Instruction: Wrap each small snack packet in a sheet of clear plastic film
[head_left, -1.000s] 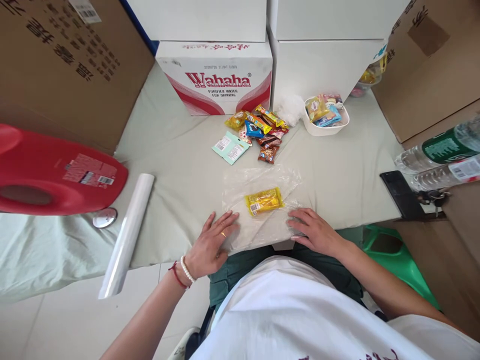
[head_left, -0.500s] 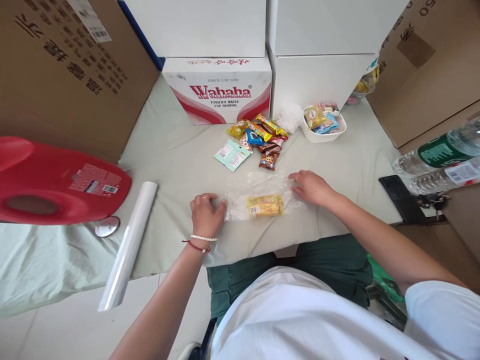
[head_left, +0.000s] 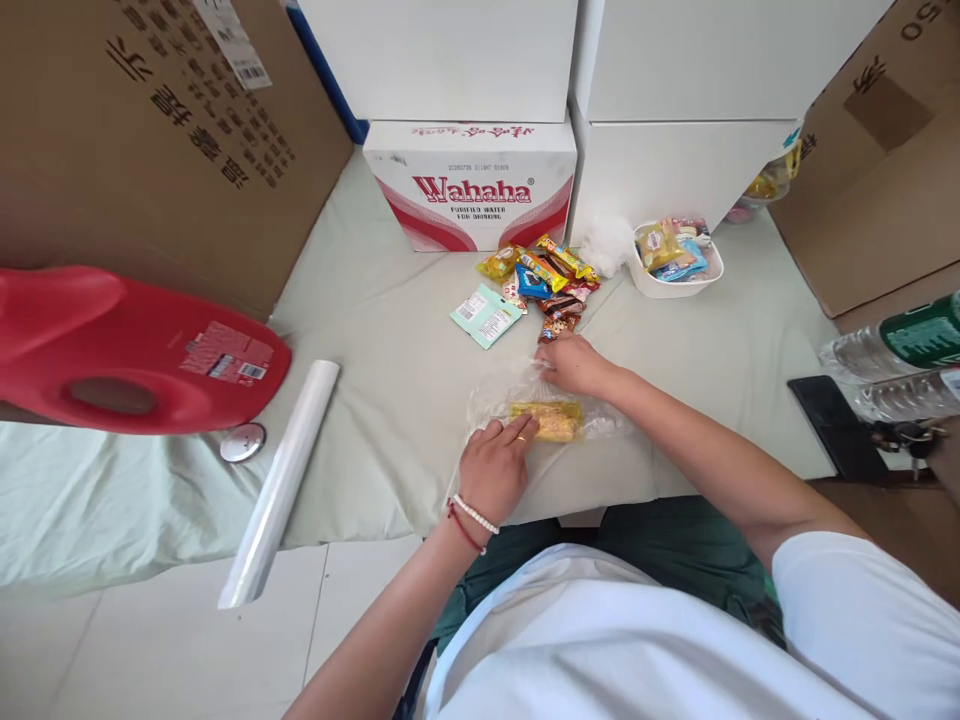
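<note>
A yellow snack packet (head_left: 562, 422) lies on a crumpled sheet of clear plastic film (head_left: 487, 392) near the table's front edge. Stretched fingers of my left hand (head_left: 495, 465) rest on the packet's left end and press it down; a ring and two bracelets show on this hand and wrist. Just beyond the packet, my right hand (head_left: 574, 365) is closed on the far edge of the film, which rises bunched under its fingertips. Its knuckles sit just in front of a brown snack packet (head_left: 559, 328) at the near end of the snack pile.
Behind are mixed snacks (head_left: 536, 275), a pale green packet (head_left: 486, 316), a white tub (head_left: 679, 288) of snacks and a Wahaha carton (head_left: 472, 190). A roll of film (head_left: 281, 480) and red jug (head_left: 142, 350) stand left; a phone (head_left: 836, 430) and bottles (head_left: 900, 340) right.
My left hand has moved right from the film's edge onto the yellow packet. My right hand has shifted left and taken the film's far edge, bunching it up. The view has swung slightly left.
</note>
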